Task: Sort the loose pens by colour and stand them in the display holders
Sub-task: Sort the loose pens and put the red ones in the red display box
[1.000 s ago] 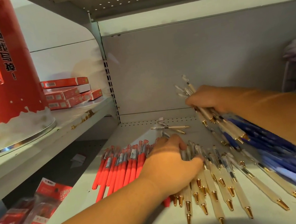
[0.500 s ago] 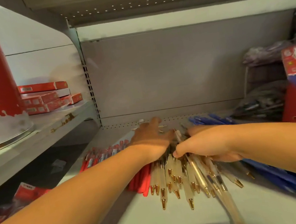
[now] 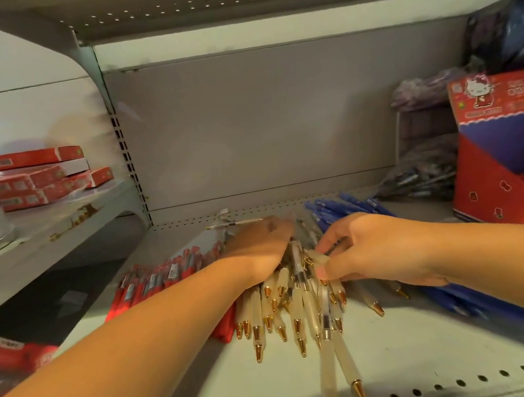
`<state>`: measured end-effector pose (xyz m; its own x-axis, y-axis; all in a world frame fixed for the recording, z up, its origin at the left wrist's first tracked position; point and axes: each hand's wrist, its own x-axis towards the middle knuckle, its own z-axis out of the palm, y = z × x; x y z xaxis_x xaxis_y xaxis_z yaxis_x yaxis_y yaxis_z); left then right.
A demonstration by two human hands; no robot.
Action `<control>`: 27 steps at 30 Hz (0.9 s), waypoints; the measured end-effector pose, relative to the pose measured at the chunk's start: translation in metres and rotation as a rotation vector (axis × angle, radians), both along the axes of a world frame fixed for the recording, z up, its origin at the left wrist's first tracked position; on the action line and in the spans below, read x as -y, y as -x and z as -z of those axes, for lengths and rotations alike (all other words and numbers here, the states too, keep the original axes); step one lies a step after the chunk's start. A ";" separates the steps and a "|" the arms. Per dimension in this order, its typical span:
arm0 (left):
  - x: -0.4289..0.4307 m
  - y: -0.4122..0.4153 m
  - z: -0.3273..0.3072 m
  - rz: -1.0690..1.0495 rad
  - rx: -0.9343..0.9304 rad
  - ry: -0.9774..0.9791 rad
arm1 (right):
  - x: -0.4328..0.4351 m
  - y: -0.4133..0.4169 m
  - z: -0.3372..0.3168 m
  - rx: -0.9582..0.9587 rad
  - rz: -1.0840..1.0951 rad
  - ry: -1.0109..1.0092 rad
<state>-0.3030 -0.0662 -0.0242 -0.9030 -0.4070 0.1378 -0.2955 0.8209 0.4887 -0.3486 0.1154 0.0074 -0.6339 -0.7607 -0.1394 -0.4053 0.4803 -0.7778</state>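
Several white pens with gold tips (image 3: 291, 309) lie bunched on the grey shelf (image 3: 283, 395), tips toward me. My left hand (image 3: 258, 250) lies over the bunch from the left, its fingers curled round the pens. My right hand (image 3: 370, 250) comes in from the right and pinches the top of the same bunch. A row of red pens (image 3: 160, 274) lies to the left, partly under my left forearm. Blue pens (image 3: 347, 209) lie to the right, running under my right arm. A red and blue display holder (image 3: 507, 168) stands at the far right.
One loose pen (image 3: 234, 224) lies near the shelf's back wall. Red boxes (image 3: 40, 177) are stacked on a higher side shelf at left. Dark plastic bags of pens (image 3: 420, 174) sit at the back right. Red packets (image 3: 16, 357) lie on the lower left.
My right hand came down from holding a handful of white pens in the air and now meets my left hand at the bunch. The white pens have been gathered closer together.
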 end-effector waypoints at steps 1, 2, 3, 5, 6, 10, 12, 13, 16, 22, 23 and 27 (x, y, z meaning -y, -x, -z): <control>0.000 -0.001 0.000 0.018 0.007 -0.021 | -0.001 0.001 0.001 0.012 -0.011 0.015; -0.001 -0.002 0.001 0.043 0.025 -0.013 | -0.001 0.001 0.001 0.011 -0.022 0.026; 0.000 -0.002 0.001 0.058 0.040 0.001 | -0.002 0.002 0.001 -0.001 -0.031 0.035; 0.002 0.001 0.001 0.051 0.030 0.001 | -0.002 0.003 0.001 0.015 -0.044 0.064; 0.003 0.001 0.002 0.045 0.010 -0.002 | -0.002 0.004 0.002 0.062 -0.049 0.081; 0.008 0.004 0.006 0.041 -0.042 -0.019 | -0.001 0.011 0.005 0.278 -0.052 0.134; 0.009 0.004 0.008 0.048 -0.075 -0.052 | 0.003 0.014 0.005 0.304 -0.021 0.151; 0.010 0.005 0.009 0.054 -0.094 -0.070 | 0.005 0.014 0.005 0.314 -0.006 0.162; 0.012 0.003 0.009 0.089 -0.163 -0.090 | 0.011 0.015 0.003 0.277 0.026 0.160; 0.010 -0.002 0.007 0.158 -0.218 -0.132 | 0.016 0.016 0.001 0.274 0.063 0.152; 0.009 -0.003 0.007 0.175 -0.198 -0.139 | 0.016 0.017 0.001 0.256 0.053 0.153; 0.003 -0.004 0.003 0.207 -0.095 -0.143 | 0.012 0.018 -0.002 0.240 0.031 0.174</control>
